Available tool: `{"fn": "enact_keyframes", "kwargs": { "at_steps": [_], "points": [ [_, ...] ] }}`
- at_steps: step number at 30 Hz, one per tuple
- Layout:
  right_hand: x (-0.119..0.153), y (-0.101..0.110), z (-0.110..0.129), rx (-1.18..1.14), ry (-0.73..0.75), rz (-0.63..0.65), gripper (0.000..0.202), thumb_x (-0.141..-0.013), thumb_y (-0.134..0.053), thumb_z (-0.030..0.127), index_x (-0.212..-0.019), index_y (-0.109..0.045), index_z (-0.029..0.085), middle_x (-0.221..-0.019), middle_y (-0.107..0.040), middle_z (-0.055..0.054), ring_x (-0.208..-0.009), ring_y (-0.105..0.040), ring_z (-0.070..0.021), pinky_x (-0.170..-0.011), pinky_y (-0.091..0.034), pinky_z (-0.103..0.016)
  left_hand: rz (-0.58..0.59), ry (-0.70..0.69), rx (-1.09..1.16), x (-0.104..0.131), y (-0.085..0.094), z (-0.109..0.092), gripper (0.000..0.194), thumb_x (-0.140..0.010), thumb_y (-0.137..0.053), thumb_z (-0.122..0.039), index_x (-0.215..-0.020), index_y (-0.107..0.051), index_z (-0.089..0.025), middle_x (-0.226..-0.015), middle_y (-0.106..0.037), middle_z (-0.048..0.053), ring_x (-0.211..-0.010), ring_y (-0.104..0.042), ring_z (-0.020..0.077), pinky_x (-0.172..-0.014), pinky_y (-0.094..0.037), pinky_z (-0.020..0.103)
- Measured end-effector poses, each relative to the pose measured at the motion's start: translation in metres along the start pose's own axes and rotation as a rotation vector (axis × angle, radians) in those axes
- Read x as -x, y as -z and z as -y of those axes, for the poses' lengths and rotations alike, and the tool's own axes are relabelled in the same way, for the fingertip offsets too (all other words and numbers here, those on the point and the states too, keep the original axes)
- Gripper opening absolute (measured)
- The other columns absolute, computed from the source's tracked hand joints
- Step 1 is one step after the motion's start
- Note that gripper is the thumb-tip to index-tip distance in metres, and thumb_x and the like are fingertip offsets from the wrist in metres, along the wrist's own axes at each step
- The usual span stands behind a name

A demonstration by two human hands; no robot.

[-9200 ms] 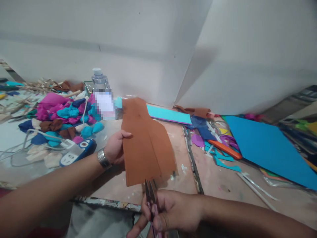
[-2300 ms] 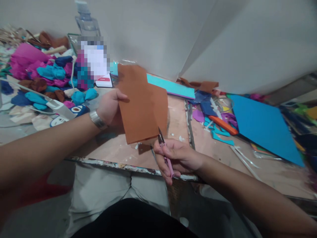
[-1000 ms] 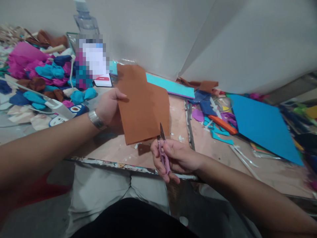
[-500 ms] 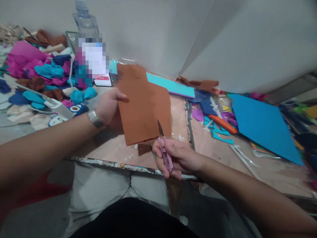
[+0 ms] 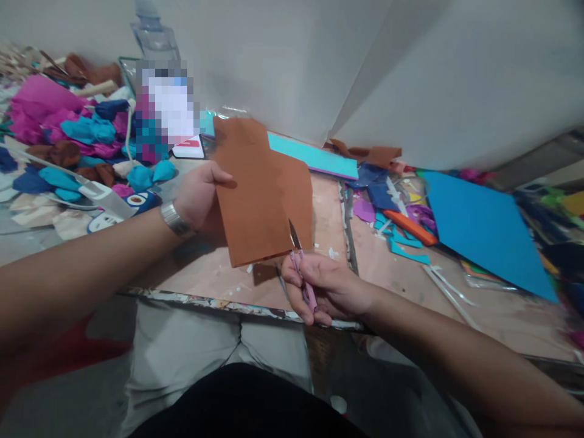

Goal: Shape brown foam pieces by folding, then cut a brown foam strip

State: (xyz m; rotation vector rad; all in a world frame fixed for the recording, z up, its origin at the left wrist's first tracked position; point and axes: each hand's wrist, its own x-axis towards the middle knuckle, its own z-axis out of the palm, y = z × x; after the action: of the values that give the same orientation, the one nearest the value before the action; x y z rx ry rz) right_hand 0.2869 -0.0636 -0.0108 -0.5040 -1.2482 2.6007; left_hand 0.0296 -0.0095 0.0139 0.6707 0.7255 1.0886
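Observation:
My left hand grips the left edge of a folded brown sheet, thumb on top and the other fingers hidden beneath. The sheet is held a little above the table, and a fold or second layer shows at its right. My right hand is closed around the pink handles of a small pair of scissors. Their dark blade lies over the sheet's lower edge, pointing up and away from me. Whether paper sits between the two blades I cannot tell.
At left lies a heap of crumpled coloured paper, near a phone and a clear bottle. Turquoise strips lie along the wall. To the right are an orange cutter, paper scraps and a blue sheet.
The scissors' handles have drawn closer together in my right hand. My left hand and the brown sheet are nearly unmoved.

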Motion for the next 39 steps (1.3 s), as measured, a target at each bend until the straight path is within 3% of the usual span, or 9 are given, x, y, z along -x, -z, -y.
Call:
{"fn": "enact_keyframes", "kwargs": {
  "at_steps": [5,18,24,32,39],
  "points": [
    [0.0001,0.0007,-0.0011,-0.007,0.014,0.011,0.041,-0.099,-0.055,0.06,-0.091,-0.042,0.022,-0.064,-0.069,0.003,-0.033,-0.046,-0.0062,-0.031,-0.03,-0.015,0.059,0.006,0.032,0.0001,0.0023,0.0,0.062,-0.076,-0.054,-0.024,-0.137,-0.055,-0.008,-0.103,-0.077,0.007,-0.104,-0.072,0.036,-0.102,-0.05,0.062],
    [-0.0001,-0.0016,0.0008,-0.013,0.005,-0.011,0.043,-0.098,-0.056,0.061,-0.089,-0.042,0.021,-0.062,-0.069,0.003,-0.034,-0.046,-0.0065,-0.031,-0.032,-0.014,-0.026,0.01,0.007,0.0025,-0.0045,-0.0003,0.061,-0.076,-0.052,-0.024,-0.135,-0.057,-0.01,-0.106,-0.077,0.007,-0.091,-0.075,0.0265,-0.108,-0.048,0.061],
    [-0.0006,-0.0001,-0.0005,-0.022,0.014,-0.01,0.041,-0.1,-0.054,0.06,-0.089,-0.043,0.021,-0.063,-0.07,0.002,-0.034,-0.047,-0.0066,-0.032,-0.032,-0.014,-0.063,-0.017,-0.062,0.002,-0.0031,-0.0004,0.068,-0.078,-0.052,-0.024,-0.144,-0.051,-0.007,-0.111,-0.076,0.009,-0.112,-0.07,0.0353,-0.11,-0.043,0.067],
    [-0.0007,-0.0009,-0.0006,-0.017,0.008,-0.027,0.043,-0.099,-0.055,0.062,-0.088,-0.042,0.022,-0.062,-0.069,0.003,-0.033,-0.046,-0.0069,-0.031,-0.032,-0.013,0.005,0.017,0.015,0.0035,-0.0047,-0.0012,0.062,-0.076,-0.052,-0.025,-0.136,-0.057,-0.008,-0.107,-0.078,0.01,-0.095,-0.074,0.0311,-0.106,-0.047,0.061],
    [-0.0004,-0.0008,-0.0009,-0.008,0.004,-0.035,0.044,-0.099,-0.054,0.063,-0.089,-0.041,0.022,-0.062,-0.07,0.003,-0.032,-0.045,-0.0067,-0.03,-0.03,-0.014,0.021,-0.005,0.018,0.0008,-0.0011,0.0006,0.068,-0.076,-0.053,-0.022,-0.142,-0.052,-0.008,-0.108,-0.077,0.009,-0.11,-0.07,0.036,-0.108,-0.045,0.062]
  ]
}}
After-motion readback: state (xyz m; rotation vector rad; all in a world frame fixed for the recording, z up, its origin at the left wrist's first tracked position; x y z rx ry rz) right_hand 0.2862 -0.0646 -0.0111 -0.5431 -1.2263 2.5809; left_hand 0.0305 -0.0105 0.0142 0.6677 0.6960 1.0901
